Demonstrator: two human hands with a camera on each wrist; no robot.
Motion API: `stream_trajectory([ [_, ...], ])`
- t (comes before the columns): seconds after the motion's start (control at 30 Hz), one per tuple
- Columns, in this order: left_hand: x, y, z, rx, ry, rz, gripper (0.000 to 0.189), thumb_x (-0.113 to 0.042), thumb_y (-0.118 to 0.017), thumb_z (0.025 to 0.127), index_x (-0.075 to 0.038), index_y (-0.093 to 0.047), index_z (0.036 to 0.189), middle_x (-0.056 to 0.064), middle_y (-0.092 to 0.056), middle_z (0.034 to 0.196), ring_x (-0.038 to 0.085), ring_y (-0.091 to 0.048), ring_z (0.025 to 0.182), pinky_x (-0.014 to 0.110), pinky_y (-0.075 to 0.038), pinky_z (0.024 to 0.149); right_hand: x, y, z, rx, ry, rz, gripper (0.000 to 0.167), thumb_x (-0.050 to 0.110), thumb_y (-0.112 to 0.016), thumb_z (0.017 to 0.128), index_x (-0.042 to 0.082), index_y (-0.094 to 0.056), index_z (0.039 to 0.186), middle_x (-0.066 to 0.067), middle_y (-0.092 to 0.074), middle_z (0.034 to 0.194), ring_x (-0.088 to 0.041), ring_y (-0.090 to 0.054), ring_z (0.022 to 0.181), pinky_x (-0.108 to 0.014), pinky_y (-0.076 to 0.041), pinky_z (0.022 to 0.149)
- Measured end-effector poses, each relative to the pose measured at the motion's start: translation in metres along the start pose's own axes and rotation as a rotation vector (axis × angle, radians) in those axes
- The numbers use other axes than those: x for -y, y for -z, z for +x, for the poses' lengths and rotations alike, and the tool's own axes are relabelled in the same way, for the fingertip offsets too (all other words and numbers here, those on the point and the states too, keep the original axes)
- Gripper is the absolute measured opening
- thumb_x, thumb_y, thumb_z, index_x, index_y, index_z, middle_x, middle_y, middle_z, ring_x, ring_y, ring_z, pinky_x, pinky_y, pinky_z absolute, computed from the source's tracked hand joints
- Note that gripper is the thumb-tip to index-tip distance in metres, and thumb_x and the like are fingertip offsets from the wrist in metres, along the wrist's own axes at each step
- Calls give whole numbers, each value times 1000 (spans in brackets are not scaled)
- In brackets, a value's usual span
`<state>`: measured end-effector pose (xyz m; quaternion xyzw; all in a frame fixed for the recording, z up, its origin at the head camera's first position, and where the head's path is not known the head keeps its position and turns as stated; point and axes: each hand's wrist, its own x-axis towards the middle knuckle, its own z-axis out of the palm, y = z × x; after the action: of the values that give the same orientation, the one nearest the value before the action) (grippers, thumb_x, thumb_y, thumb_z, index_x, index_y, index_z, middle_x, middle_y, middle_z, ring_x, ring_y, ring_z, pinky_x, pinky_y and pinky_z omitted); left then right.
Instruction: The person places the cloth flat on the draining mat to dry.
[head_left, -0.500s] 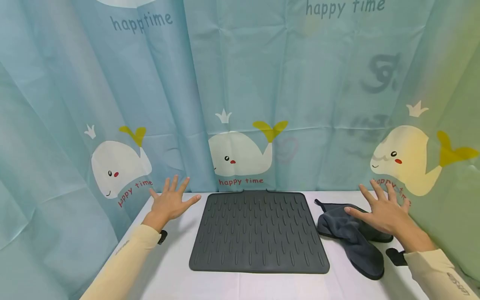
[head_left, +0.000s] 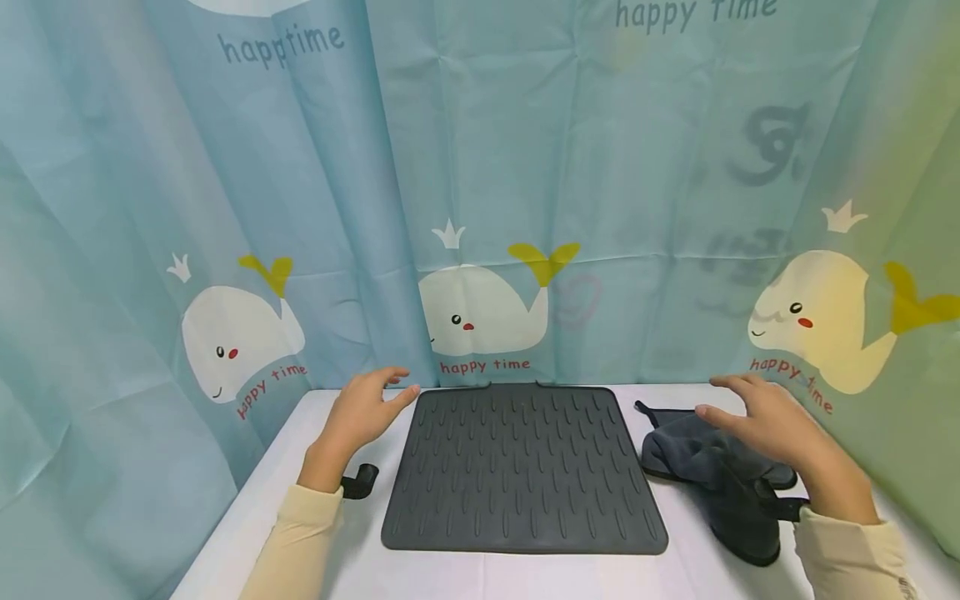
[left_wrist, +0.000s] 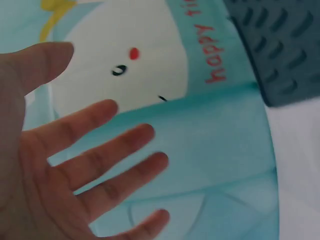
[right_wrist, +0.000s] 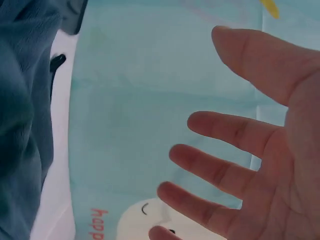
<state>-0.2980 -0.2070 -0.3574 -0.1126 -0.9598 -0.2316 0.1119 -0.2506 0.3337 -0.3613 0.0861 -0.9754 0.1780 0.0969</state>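
My left hand [head_left: 363,417] is raised at the left of a dark grey ridged mat [head_left: 525,475], holding nothing. In the left wrist view its fingers [left_wrist: 107,160] are spread and relaxed, with a corner of the mat at upper right. Over at the right, my right hand [head_left: 776,421] hovers above a crumpled dark grey-blue cloth [head_left: 690,450] with black edging and a small loop. The right wrist view shows that palm empty, fingers [right_wrist: 215,167] apart and the cloth along the left edge. Part of the cloth is hidden behind the right hand and its wrist camera.
A white table [head_left: 577,575] carries the mat and the cloth. Behind it hangs a light blue curtain [head_left: 637,208] with whale prints, which also closes in both sides. A black wrist camera [head_left: 362,482] sticks out from the left wrist.
Both hands have turned from palms down with fingers spread wide to a more sideways pose with fingers closer together. The left hand has shifted a little toward the mat; mat and cloth stay put.
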Motion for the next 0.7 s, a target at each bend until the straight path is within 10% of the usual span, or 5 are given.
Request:
stream_trajectory([
  [0.33, 9, -30, -13, -208, 9, -146, 28, -33, -67, 99, -15, -73, 120, 6, -76, 107, 28, -70, 102, 49, -54, 85, -8, -27, -1, 39, -23, 51, 64, 43, -66, 98, -8, -57, 135, -39, -55, 132, -57, -58, 113, -66, -48, 86],
  [0.7, 31, -55, -13, -134, 98, -70, 24, -29, -69, 96, -15, -74, 115, 5, -76, 100, 26, -70, 93, 44, -54, 71, -27, -49, -2, 168, -85, 87, 69, 42, -69, 95, -14, -55, 133, -38, -58, 122, -49, -64, 103, -61, -52, 83],
])
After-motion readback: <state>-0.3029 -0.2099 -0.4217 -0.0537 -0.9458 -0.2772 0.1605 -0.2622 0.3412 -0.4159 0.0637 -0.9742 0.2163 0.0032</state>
